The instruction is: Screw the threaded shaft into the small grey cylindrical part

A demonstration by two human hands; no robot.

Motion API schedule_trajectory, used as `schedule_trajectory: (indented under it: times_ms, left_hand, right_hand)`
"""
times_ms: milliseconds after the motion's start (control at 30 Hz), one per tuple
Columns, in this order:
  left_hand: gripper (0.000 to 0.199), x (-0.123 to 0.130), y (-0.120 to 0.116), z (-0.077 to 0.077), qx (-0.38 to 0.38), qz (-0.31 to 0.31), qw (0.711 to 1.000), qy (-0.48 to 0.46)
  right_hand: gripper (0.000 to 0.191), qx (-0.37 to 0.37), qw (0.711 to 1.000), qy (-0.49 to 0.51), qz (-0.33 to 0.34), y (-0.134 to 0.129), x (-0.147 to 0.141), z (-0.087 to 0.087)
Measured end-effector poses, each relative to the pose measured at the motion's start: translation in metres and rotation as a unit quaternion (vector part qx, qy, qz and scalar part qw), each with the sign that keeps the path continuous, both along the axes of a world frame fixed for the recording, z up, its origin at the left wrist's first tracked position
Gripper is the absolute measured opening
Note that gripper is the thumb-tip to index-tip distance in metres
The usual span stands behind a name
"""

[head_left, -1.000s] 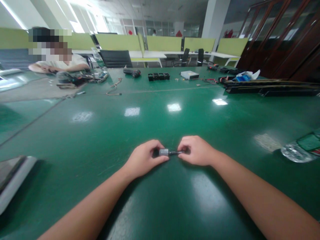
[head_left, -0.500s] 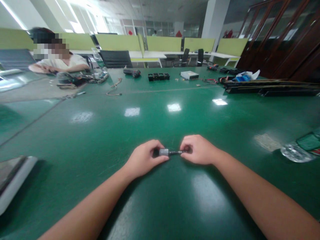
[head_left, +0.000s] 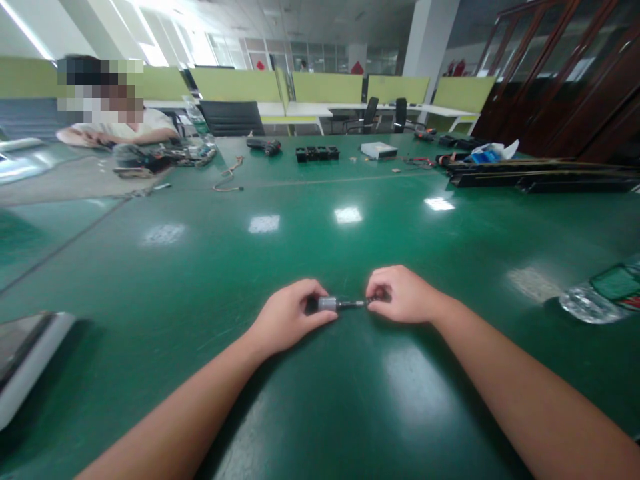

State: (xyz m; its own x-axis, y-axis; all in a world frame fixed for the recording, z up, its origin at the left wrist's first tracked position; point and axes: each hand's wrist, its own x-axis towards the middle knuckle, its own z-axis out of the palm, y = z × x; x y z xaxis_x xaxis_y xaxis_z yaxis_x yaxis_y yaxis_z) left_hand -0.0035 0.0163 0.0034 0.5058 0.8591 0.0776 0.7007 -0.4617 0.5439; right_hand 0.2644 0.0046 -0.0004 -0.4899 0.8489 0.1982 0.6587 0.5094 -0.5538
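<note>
Near the middle of the green table, my left hand grips a small grey metal cylinder between thumb and fingers. A thin dark shaft runs from the cylinder towards the right. At the shaft's tip my right hand is closed in a pinch, its thumb and forefinger at a small dark piece. Whether that piece is joined to the shaft is too small to tell.
A clear bottle lies at the right. A white-edged object is at the near left. Across the table are a black part, a white box, long dark strips and a seated person.
My right hand has shifted slightly right and away from me, and more of the shaft's tip shows. My left hand and the cylinder have barely moved.
</note>
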Motion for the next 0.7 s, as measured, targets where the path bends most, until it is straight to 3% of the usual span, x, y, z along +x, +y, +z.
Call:
schedule_trajectory:
  times_ms: [300,467,700]
  left_hand:
    - [0.030,0.000,0.000,-0.003,0.001,0.000,1.000,-0.004]
    - [0.029,-0.001,0.001,-0.004,0.002,-0.002,1.000,-0.011]
    - [0.030,-0.001,0.001,-0.004,0.002,-0.003,1.000,-0.009]
  right_hand:
    - [0.008,-0.013,0.999,0.032,0.000,0.000,-0.010,-0.005]
    - [0.042,-0.092,0.985,0.141,-0.031,-0.004,-0.026,-0.014]
    - [0.044,-0.101,0.980,0.171,-0.026,-0.004,-0.026,-0.018]
